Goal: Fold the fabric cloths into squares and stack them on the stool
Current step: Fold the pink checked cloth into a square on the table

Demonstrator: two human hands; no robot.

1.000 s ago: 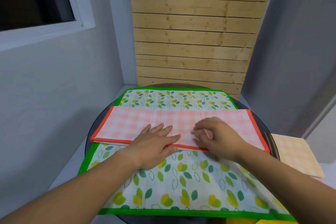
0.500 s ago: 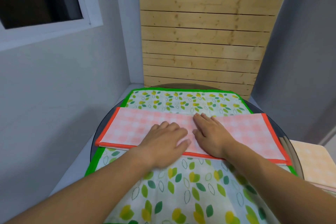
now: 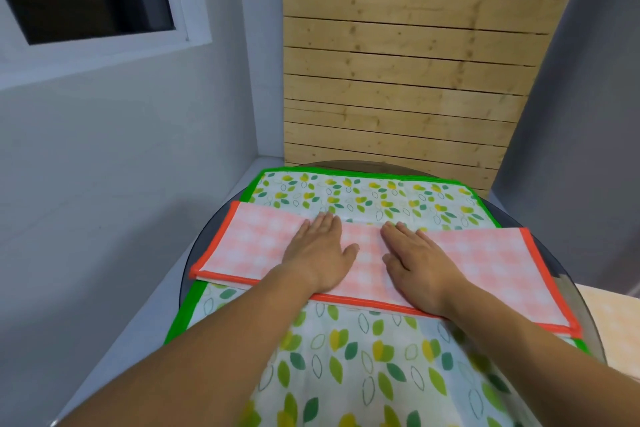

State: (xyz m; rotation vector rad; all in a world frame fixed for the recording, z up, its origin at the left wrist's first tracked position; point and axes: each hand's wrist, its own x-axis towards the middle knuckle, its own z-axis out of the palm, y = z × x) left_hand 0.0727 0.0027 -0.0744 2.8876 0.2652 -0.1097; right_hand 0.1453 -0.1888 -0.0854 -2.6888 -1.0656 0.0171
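The leaf-print cloth (image 3: 363, 374) fills the lower centre, lying open on the round table (image 3: 200, 246), with the pink checked cloth (image 3: 485, 260) folded into a long strip across the frame's middle. The left hand (image 3: 320, 251) and right hand (image 3: 417, 262) lie spread, palms pressing the strip's centre: smoothing it, I judge, before one end is lifted across to make a square. A pale orange cloth (image 3: 616, 329) is cut off at the right edge, and no stool shows plainly.

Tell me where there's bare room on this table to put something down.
Only thin slivers of bare table show, left and right of the pink checked cloth. The leaf-print cloth lies free beyond it, toward the wooden wall. The middle is crowded: left hand and right hand press the pink checked cloth flat.
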